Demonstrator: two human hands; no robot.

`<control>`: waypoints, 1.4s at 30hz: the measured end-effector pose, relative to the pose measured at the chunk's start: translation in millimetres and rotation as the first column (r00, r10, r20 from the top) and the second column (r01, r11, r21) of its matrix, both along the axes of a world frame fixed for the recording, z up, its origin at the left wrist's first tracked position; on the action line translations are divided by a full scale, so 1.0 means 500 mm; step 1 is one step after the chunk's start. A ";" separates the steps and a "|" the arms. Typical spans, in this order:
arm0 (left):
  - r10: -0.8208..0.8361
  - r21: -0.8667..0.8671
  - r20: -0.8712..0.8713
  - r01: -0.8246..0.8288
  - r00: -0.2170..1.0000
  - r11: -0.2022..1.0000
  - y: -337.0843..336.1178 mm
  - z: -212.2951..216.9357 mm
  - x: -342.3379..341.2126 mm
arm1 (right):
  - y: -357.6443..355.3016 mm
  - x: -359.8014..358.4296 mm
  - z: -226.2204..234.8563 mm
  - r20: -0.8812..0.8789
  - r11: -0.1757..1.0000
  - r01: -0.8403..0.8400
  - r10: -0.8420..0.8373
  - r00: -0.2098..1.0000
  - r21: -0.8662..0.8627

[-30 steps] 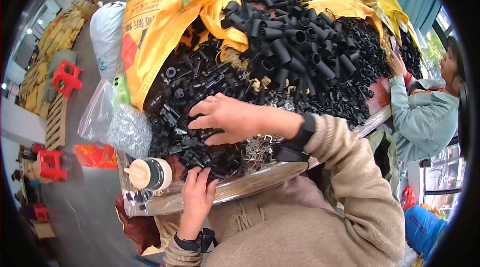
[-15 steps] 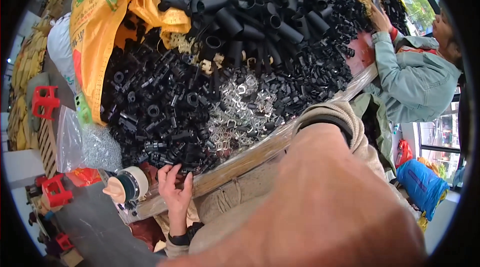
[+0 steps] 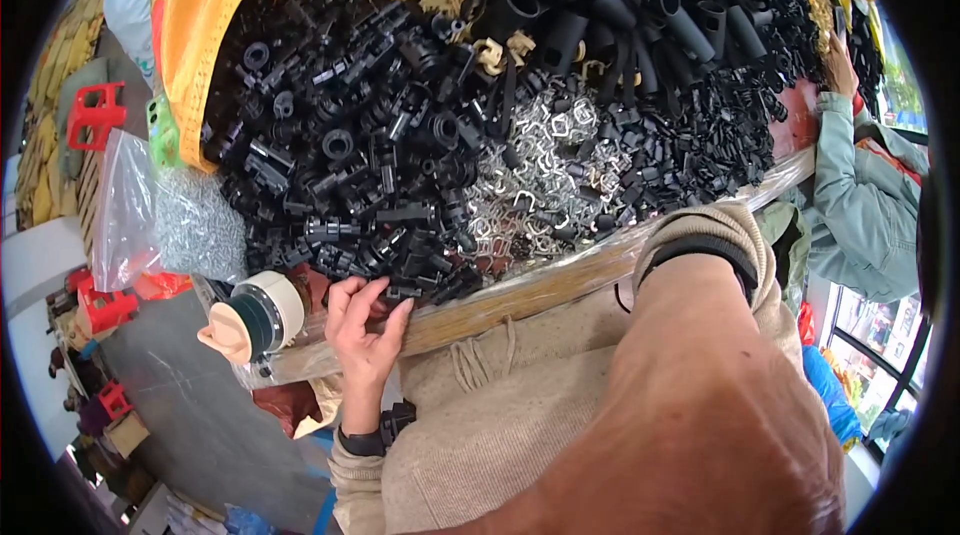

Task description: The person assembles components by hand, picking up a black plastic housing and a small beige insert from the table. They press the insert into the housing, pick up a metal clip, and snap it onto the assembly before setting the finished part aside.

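Note:
My left hand (image 3: 366,331) rests at the table's near edge, its fingers loosely bent and the thumb apart. Its fingertips touch the edge of a heap of small black plastic parts (image 3: 350,175), with no part clearly gripped. My right hand (image 3: 690,425) looms large and close at the lower right, showing the wrist and a smooth stretch of skin; its fingers are out of sight, so what it holds is hidden. Right of the black parts lies a pile of small silvery metal clips (image 3: 535,170). Black plastic tubes (image 3: 610,10) are heaped behind them.
A cream and dark green lidded cup (image 3: 262,320) stands left of my left hand. Beside it lies a clear bag of small metal pieces (image 3: 200,225). A wooden rail wrapped in film (image 3: 480,313) edges the table. Another person's sleeve (image 3: 850,185) reaches in at the right.
The view has shifted, so the heaps sit lower and farther right. My right forearm has shifted to the right in the picture. My left hand stays at the table's edge.

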State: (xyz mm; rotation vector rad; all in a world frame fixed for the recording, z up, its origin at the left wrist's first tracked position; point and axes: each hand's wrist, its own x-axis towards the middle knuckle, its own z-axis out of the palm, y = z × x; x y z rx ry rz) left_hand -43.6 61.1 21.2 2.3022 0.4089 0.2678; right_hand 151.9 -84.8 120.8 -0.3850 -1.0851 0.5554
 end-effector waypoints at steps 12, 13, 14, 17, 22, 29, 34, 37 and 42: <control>0.053 -0.150 0.119 -0.035 0.991 0.988 0.014 -0.014 -0.023 | -0.110 -0.013 -0.084 0.874 0.649 0.642 0.074 0.481 -0.409; 0.011 -0.125 0.152 0.008 0.988 0.992 0.017 -0.015 -0.028 | -0.132 -0.029 -0.121 0.948 0.632 0.717 0.099 0.304 -0.295; -0.032 -0.098 0.183 0.051 0.983 0.994 0.018 -0.014 -0.031 | -0.145 -0.041 -0.153 0.985 0.617 0.769 0.125 0.116 -0.169; -0.077 -0.008 0.229 0.081 0.970 0.997 0.006 0.003 -0.019 | -0.149 -0.057 -0.185 0.973 0.606 0.767 0.201 0.112 -0.213; -0.214 0.010 0.289 0.220 0.933 0.975 -0.009 0.035 0.022 | -0.134 -0.052 -0.188 0.955 0.601 0.755 0.278 0.108 -0.260; -0.129 -0.956 0.020 0.057 0.991 0.289 -0.020 0.060 0.072 | -0.113 -0.057 -0.198 0.976 0.666 0.733 0.215 -0.013 -0.137; -0.120 -0.974 -0.029 -0.054 0.992 -0.218 -0.037 0.057 0.122 | -0.121 -0.055 -0.206 0.962 0.552 0.814 0.270 0.031 -0.181; -0.156 -0.998 -0.015 -0.024 0.988 -0.057 -0.051 0.061 0.139 | -0.134 -0.037 -0.180 0.887 0.424 0.796 0.041 0.460 -0.432; -0.254 -0.994 -0.054 -0.075 0.966 -0.076 -0.068 0.055 0.156 | -0.139 -0.038 -0.126 0.379 0.334 0.453 -0.266 0.887 -0.826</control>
